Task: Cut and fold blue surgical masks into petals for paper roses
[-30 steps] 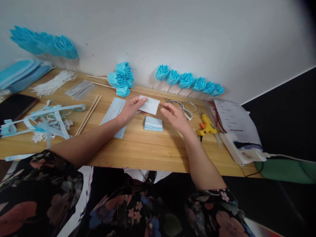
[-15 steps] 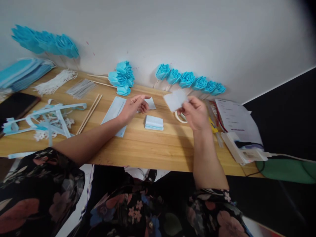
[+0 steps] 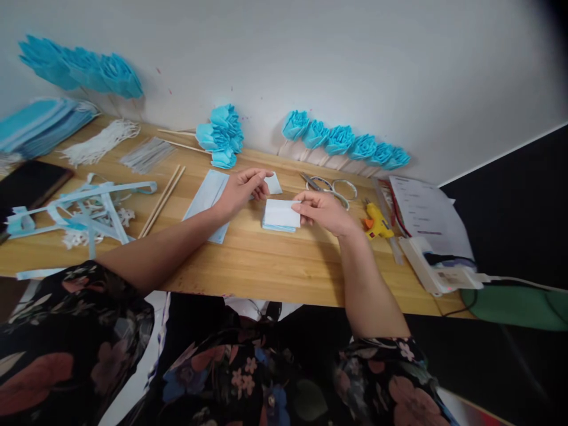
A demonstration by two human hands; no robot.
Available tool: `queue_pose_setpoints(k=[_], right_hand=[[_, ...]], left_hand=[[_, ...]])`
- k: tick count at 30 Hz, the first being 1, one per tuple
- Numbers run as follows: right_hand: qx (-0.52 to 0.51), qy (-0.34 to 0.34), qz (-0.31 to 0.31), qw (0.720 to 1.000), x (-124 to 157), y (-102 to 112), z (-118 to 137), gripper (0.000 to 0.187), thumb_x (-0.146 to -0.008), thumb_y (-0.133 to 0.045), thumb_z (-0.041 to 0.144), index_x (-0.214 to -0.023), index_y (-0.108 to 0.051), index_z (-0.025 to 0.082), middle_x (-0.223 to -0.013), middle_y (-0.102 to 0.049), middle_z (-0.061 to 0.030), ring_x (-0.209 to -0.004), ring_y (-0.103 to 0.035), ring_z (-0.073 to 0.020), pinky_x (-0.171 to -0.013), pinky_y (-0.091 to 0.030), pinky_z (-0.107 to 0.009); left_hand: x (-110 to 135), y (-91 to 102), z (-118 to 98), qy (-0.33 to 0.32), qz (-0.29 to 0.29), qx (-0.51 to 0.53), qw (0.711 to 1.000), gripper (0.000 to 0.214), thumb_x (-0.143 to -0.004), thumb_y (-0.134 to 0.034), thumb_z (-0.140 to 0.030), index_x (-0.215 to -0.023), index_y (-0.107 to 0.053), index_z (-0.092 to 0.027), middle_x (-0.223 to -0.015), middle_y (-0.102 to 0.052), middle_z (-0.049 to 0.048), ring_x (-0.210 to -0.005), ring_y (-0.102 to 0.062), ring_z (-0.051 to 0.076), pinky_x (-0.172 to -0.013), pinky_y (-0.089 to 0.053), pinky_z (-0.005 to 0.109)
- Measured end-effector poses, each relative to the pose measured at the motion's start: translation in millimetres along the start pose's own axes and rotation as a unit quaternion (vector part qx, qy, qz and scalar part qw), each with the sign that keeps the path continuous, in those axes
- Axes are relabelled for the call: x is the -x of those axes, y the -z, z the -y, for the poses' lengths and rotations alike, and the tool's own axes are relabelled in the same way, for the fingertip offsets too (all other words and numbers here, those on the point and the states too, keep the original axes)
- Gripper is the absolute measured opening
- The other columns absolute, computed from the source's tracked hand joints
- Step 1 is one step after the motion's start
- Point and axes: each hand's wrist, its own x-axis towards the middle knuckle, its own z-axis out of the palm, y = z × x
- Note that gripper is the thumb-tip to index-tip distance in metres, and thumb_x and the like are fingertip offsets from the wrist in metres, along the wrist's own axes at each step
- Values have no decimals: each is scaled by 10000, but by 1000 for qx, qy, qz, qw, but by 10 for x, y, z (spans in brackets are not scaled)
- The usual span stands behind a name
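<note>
My right hand [image 3: 326,212] pinches a whitish rectangular piece of mask fabric [image 3: 282,212] by its right edge. That piece lies over a small stack of light-blue cut pieces [image 3: 278,227], almost lined up with it. To the left, my left hand [image 3: 249,188] is closed with curled fingers, and what they hold, if anything, is hidden. Just beyond its fingertips shows another small pale piece [image 3: 274,184], partly covered by the hand. Under my left wrist lies a pleated light-blue face mask [image 3: 206,198].
Scissors [image 3: 310,181] and a yellow glue gun [image 3: 376,223] lie right, near a white power strip [image 3: 432,269]. Blue fabric roses [image 3: 339,141] lean against the wall. Left are wooden sticks [image 3: 162,201], mask trimmings [image 3: 89,213], wires [image 3: 147,155], cords [image 3: 101,142], a phone [image 3: 33,183] and stacked masks [image 3: 44,127].
My right hand has moved down and left, bringing the raised piece onto the small stack. The scissors and glue gun are now uncovered. My left hand has stayed nearly still.
</note>
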Motion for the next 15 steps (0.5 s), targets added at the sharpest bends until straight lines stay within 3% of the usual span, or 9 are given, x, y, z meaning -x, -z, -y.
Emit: queue_pose_setpoints(k=[8,15], right_hand=[[23,-47,-18,998,-61,-31,-79,255,-806,-685,433,-845,-650,183,-580,-609,14,-514,-508,-97,-461,-323,-222],[50,-35,-15,998,-73,-49,-84,202,-814,-658,380,-809,-632,180,-564,-576,38,-494,-495,-86,-481,-330,-225]], left_hand=[[12,-8,-27,-12,10,-28,999,365,-920,-612,-481,-1018,-695,-139,-694,-675,14,-565,-596,83,-561,-489,200],[130,-69,-150,-127,54,-201,970,283,-926,-588,-390,-928,-733,-147,-744,-708,26,-613,-604,99,-585,-458,216]])
